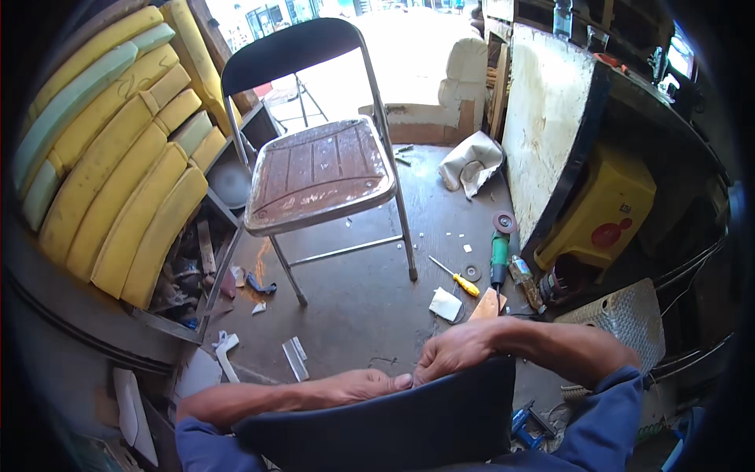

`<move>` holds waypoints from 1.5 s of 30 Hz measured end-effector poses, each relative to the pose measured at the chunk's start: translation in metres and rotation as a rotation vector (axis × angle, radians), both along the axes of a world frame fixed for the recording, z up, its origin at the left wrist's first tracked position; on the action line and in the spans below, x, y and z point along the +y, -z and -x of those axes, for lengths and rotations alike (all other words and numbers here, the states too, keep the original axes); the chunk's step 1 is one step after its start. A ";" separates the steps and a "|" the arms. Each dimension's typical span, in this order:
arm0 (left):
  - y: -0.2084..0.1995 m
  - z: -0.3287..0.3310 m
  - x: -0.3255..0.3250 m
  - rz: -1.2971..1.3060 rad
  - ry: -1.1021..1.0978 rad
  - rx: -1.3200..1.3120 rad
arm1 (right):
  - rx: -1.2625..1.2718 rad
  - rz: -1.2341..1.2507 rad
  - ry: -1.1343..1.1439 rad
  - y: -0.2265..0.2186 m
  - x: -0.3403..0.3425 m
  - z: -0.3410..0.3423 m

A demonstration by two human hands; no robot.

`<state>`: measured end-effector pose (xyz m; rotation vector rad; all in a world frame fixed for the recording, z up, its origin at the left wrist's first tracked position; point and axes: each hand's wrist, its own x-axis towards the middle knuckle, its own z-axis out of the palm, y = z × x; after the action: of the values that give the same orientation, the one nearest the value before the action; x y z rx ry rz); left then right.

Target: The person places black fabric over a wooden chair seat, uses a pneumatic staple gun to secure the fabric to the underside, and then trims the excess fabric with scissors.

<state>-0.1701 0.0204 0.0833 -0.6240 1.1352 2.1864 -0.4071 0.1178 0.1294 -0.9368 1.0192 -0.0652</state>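
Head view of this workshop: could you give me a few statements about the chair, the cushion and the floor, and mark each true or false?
1. Both hands grip the top edge of a dark cushion panel. True: the left hand and the right hand meet at its edge.
2. The folding chair has a padded seat. False: its seat is a bare, worn reddish board.
3. A yellow-handled screwdriver lies on the floor. True.
4. The foam slabs on the left are blue. False: they are mostly yellow, a few pale green.
5. The chair lies tipped over. False: it stands upright.
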 end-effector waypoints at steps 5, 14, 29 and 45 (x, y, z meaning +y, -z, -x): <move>-0.016 -0.002 0.009 -0.163 -0.162 -0.044 | 0.693 1.053 0.175 -0.022 0.028 -0.004; -0.011 -0.017 0.034 0.210 -0.143 0.387 | 0.772 1.808 0.213 -0.006 0.094 -0.080; -0.016 -0.021 0.062 0.415 -0.210 0.640 | 1.214 1.796 0.515 0.122 0.137 -0.126; -0.080 0.040 0.043 1.465 -0.179 0.981 | -1.135 0.960 1.458 -0.002 0.025 -0.100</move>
<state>-0.2105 0.0632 0.1637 -0.0674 3.2995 1.3500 -0.3072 0.1425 0.1310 -0.5675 0.3122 -2.1813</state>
